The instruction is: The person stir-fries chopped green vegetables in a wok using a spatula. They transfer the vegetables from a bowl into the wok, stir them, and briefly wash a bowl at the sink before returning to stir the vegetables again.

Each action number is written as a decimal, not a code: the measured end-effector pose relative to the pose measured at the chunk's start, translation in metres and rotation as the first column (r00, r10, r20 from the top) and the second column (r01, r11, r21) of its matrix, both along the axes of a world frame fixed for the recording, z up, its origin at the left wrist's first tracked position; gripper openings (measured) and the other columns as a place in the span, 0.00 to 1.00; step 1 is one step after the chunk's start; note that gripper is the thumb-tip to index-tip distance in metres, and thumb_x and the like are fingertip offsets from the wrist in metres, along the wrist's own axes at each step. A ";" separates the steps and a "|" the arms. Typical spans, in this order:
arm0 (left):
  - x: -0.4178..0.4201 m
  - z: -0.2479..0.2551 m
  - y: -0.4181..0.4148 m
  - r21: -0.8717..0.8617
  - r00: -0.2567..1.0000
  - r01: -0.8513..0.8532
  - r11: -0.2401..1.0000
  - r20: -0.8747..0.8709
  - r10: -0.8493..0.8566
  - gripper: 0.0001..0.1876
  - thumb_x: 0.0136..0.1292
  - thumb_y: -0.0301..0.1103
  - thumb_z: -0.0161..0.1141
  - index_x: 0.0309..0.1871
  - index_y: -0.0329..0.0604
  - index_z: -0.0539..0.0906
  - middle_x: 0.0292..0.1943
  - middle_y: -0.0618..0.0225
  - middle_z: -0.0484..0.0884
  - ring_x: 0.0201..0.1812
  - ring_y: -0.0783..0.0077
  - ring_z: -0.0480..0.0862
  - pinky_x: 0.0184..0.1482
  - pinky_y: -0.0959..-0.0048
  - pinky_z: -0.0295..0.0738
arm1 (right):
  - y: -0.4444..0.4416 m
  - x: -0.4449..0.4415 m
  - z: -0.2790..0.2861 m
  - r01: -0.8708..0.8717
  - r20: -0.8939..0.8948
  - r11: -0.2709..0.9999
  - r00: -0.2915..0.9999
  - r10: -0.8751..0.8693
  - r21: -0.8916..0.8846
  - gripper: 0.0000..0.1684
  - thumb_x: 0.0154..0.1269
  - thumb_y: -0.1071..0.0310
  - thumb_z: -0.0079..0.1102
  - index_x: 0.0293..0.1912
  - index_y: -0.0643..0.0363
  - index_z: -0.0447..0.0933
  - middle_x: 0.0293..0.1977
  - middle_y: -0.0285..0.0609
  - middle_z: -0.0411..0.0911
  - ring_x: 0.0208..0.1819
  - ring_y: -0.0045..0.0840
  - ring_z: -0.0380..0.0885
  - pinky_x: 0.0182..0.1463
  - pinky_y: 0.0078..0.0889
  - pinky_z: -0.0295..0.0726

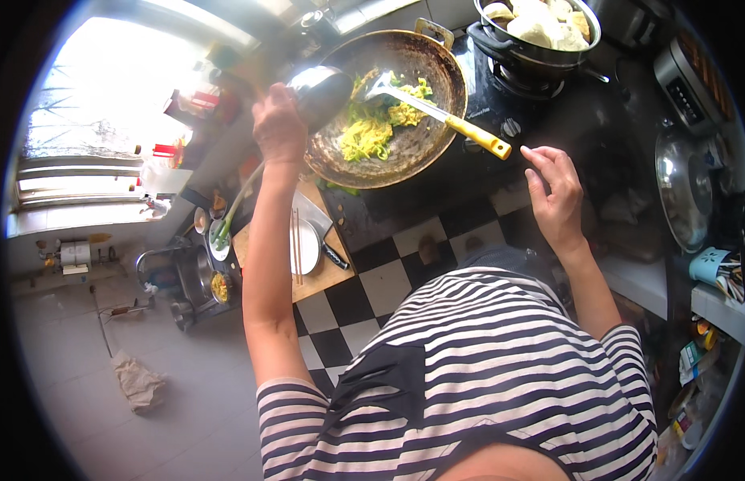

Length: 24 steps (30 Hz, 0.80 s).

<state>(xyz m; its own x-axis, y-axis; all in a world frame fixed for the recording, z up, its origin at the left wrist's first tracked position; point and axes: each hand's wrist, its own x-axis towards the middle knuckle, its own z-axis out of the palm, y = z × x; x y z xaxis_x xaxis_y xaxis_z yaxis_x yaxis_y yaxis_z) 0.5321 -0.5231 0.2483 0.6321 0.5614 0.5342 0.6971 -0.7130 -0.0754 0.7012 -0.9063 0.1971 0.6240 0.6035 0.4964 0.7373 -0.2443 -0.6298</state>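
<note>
My left hand (280, 125) grips the rim of a shiny metal bowl (322, 96), tilted above the left side of a large worn wok (435, 141). In the wok lies a yellow and green stir-fry (367, 137), in separate clumps. A metal spatula with a yellow handle (479, 137) rests in the wok, its handle end sticking out over the rim. My right hand (552, 189) is raised just right of that handle, fingers apart and slightly curled, holding nothing. The inside of the bowl is hidden from view.
A steamer pot of pale pieces (543, 51) stands on the black stove at upper right. Left of me are a wooden cutting board (306, 293) with a white bowl (306, 249), chopsticks and a cleaver, a plate of scallions (219, 239) and a sink (195, 270). A glass lid (685, 186) stands right.
</note>
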 end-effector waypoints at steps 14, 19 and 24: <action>-0.065 -0.005 0.029 -0.685 0.813 0.135 0.716 0.490 0.316 0.18 0.58 0.30 0.55 0.50 0.29 0.80 0.40 0.50 0.86 0.43 0.57 0.85 0.51 0.64 0.77 | 0.045 -0.024 0.020 -0.326 0.037 0.941 0.945 0.324 0.092 0.17 0.58 0.78 0.66 0.50 0.59 0.85 0.42 0.43 0.80 0.44 0.38 0.80 0.49 0.36 0.80; -0.119 0.012 -0.031 -0.717 0.499 0.496 0.490 0.697 0.515 0.13 0.65 0.25 0.52 0.49 0.32 0.81 0.39 0.65 0.85 0.40 0.77 0.81 0.43 0.75 0.76 | 0.085 -0.069 0.014 -0.622 -0.104 0.772 0.766 0.635 0.128 0.17 0.59 0.77 0.66 0.50 0.58 0.84 0.38 0.45 0.81 0.39 0.38 0.82 0.42 0.36 0.82; -0.207 -0.002 -0.109 -0.701 0.091 0.501 0.507 0.626 0.775 0.16 0.64 0.20 0.50 0.55 0.37 0.76 0.47 0.58 0.82 0.42 0.63 0.86 0.41 0.65 0.85 | 0.114 -0.131 0.000 -0.868 -0.286 0.489 0.449 0.847 0.086 0.15 0.62 0.74 0.65 0.50 0.57 0.83 0.36 0.42 0.80 0.37 0.37 0.82 0.40 0.36 0.82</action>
